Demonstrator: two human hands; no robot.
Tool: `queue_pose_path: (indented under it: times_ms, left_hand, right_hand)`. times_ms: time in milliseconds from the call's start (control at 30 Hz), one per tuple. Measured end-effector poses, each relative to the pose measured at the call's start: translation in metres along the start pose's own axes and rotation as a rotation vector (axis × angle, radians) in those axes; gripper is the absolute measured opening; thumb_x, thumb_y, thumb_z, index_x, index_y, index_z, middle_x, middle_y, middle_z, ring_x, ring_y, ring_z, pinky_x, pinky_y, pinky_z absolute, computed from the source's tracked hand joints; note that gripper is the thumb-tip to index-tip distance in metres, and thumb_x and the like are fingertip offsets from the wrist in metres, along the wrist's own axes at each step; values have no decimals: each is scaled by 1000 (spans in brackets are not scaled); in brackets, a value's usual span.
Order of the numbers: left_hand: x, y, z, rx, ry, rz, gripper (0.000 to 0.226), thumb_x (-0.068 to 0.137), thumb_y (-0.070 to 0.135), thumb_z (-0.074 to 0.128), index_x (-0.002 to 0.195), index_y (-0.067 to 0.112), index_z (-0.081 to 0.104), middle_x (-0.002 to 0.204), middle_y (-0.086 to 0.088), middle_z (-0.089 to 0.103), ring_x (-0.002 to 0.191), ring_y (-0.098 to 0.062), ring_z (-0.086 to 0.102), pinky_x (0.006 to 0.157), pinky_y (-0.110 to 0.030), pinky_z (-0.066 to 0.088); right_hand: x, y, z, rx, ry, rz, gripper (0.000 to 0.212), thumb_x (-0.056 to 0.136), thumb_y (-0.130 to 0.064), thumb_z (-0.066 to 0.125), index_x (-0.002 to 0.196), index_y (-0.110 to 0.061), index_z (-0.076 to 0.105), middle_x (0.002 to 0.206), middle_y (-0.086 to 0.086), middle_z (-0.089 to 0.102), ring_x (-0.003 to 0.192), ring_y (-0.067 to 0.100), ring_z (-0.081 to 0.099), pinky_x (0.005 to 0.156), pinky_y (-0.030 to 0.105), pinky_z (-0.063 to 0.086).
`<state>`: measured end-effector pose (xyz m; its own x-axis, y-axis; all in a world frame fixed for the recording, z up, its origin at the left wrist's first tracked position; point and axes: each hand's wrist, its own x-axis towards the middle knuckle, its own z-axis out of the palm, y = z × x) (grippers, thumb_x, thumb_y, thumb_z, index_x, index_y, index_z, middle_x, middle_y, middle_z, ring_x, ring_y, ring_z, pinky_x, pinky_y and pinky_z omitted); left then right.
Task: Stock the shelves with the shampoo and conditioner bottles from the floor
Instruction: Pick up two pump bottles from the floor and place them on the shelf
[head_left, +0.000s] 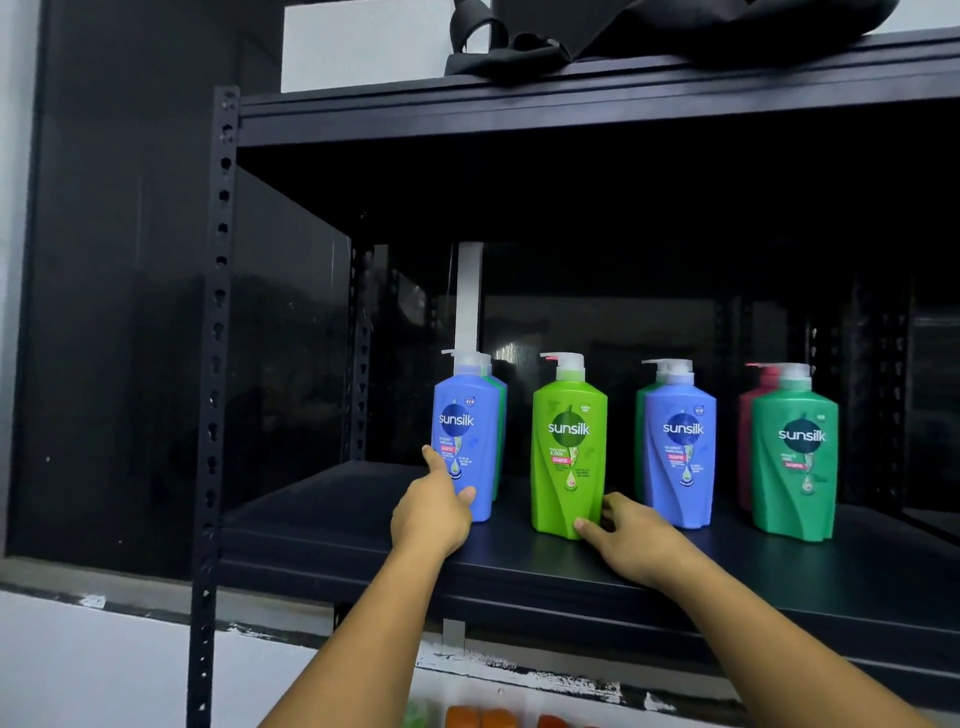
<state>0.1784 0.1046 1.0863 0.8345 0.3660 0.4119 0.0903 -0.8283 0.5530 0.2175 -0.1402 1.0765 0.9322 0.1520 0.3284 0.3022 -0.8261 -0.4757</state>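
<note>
Right, both hands are up on the shelf (332, 514), working the front row. The left hand (434, 514) takes the left blue bottle (467, 431) low down. Its forefinger lies up the bottle's left edge and its thumb across the front, so those fingers (431, 457) are holding that bottle. The right hand (636, 540) is at the foot of the light green bottle (569, 452), thumb on the front corner and the other fingers tucked round the right side, pinching the base.

Both grips are low, near the base, and I'd say that's deliberate: a tall pump bottle slides or twists from the bottom without tipping. Both bottles stand upright with labels facing out. It looks like a squaring-up touch, lining the pair up with the second blue bottle (683, 452) and the dark green bottle (797, 457) further right.

Bottles stand behind some of these too, a red bottle (750, 415) behind the dark green one, so the stock is going in front to back. The left end of the shelf is bare, with room for more. A black bag (675, 31) sits on the board above. Orange shapes (483, 719) show at the bottom edge, but what they are I can't tell.
</note>
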Motion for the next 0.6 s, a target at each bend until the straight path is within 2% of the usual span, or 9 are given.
queue_pose_path:
  times_ms: [67, 200, 400, 600]
  left_hand:
    - [0, 1, 0, 1, -2, -1, 83, 106, 39, 49, 163, 16, -6, 136, -10, 58, 117, -31, 60, 88, -41, 52]
    - [0, 1, 0, 11, -2, -2, 83, 106, 38, 49, 163, 14, -7, 134, -11, 58, 115, -30, 60, 87, -41, 52]
    - [-1, 1, -1, 1, -3, 5, 83, 106, 37, 50, 163, 15, -7, 137, -11, 57, 117, -31, 60, 88, -41, 52]
    - [-4, 1, -4, -55, 5, 16, 84, 105, 38, 51, 163, 15, -4, 131, -7, 59, 110, -28, 61, 86, -38, 53]
  right_hand:
    - [-1, -2, 0, -29, 0, 8, 50, 95, -58, 54, 126, -19, 55, 130, 2, 65, 125, 25, 58, 110, 42, 40]
    - [-3, -6, -1, -64, -11, 21, 51, 97, -58, 51, 128, -19, 54, 132, 3, 63, 125, 27, 56, 112, 44, 37]
    - [-2, -6, -2, -46, -15, 25, 51, 94, -61, 52, 127, -22, 55, 132, -1, 64, 124, 24, 58, 108, 41, 42]
    - [-2, -6, -2, -45, -21, 36, 52, 94, -62, 52, 129, -23, 55, 133, 0, 63, 123, 24, 58, 106, 41, 44]
